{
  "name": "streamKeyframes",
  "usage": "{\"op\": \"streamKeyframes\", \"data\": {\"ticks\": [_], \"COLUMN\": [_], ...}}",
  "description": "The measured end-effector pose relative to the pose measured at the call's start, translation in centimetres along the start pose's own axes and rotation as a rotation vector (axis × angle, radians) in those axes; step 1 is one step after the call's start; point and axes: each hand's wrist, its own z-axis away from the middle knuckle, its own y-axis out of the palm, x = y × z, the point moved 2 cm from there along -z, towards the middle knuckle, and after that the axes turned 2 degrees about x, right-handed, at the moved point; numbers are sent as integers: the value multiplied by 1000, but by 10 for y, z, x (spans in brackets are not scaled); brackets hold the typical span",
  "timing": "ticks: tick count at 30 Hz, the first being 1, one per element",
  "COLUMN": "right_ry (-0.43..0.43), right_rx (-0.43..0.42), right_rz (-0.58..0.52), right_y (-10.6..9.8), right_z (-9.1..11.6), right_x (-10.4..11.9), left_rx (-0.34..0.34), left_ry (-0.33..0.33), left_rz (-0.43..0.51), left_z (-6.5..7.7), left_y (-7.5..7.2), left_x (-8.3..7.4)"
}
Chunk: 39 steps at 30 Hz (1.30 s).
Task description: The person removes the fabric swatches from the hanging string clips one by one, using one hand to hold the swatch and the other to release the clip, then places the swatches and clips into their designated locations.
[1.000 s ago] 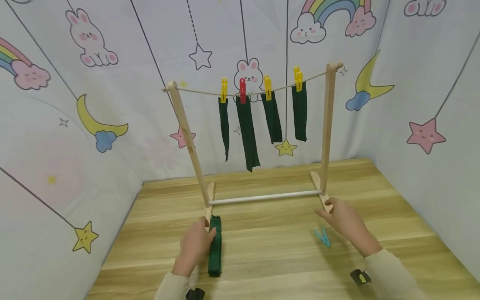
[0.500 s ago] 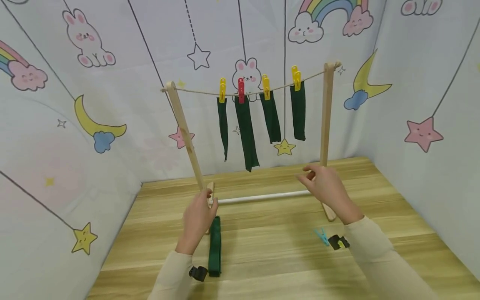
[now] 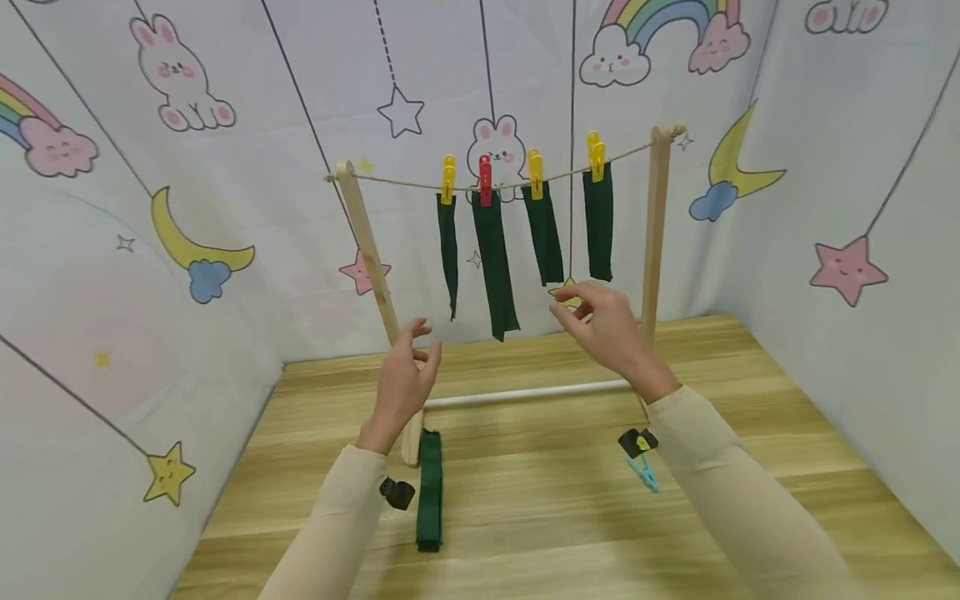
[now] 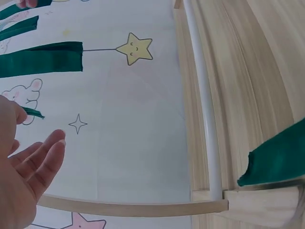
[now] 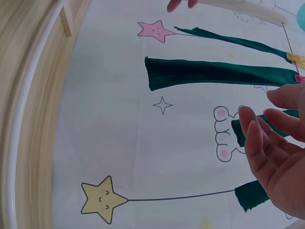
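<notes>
Several dark green cloth strips hang from a twine line (image 3: 408,185). Yellow clothespins and one red clothespin (image 3: 486,179) grip their tops. My left hand (image 3: 401,379) is raised in front of the left post, below the leftmost, narrow strip (image 3: 447,250); its fingers are loosely bent around nothing. Holding nothing either, my right hand (image 3: 603,329) floats below the two right-hand strips, thumb and fingers apart. The longest strip (image 3: 495,267) hangs between the hands, touched by neither. In the right wrist view, the right hand (image 5: 276,157) overlaps parts of the shorter strips.
The wooden frame has a left post (image 3: 367,242), a right post (image 3: 657,233) and a white crossbar (image 3: 525,393). A folded green strip (image 3: 430,496) lies on the table by the left foot. A light-blue clothespin (image 3: 645,475) lies below the right wrist.
Both hands have risen from beside the frame's feet toward the hanging strips. The right hand has also moved left. The strips and clothespins stay where they were.
</notes>
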Motion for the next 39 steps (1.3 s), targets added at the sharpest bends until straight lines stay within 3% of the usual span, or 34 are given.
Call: {"op": "streamKeyframes", "data": {"ticks": [6, 10, 15, 21, 29, 39], "right_ry": [-52, -99, -151, -221, -243, -260], "right_rx": [-22, -55, -65, -77, -79, -78], "right_rz": [-56, -70, -51, -44, -37, -73], "right_y": [8, 8, 6, 5, 3, 3], "right_z": [-19, -31, -41, -59, -83, -103], "right_x": [12, 23, 40, 62, 83, 98], "left_rx": [2, -3, 48, 30, 30, 25], "left_ry": [-24, 10, 72, 72, 56, 42], "left_rz": [30, 62, 73, 99, 89, 115], "left_z": [-17, -29, -39, -48, -62, -70], "left_y": [5, 6, 4, 0, 2, 1], "left_x": [-2, -10, -20, -27, -33, -34]}}
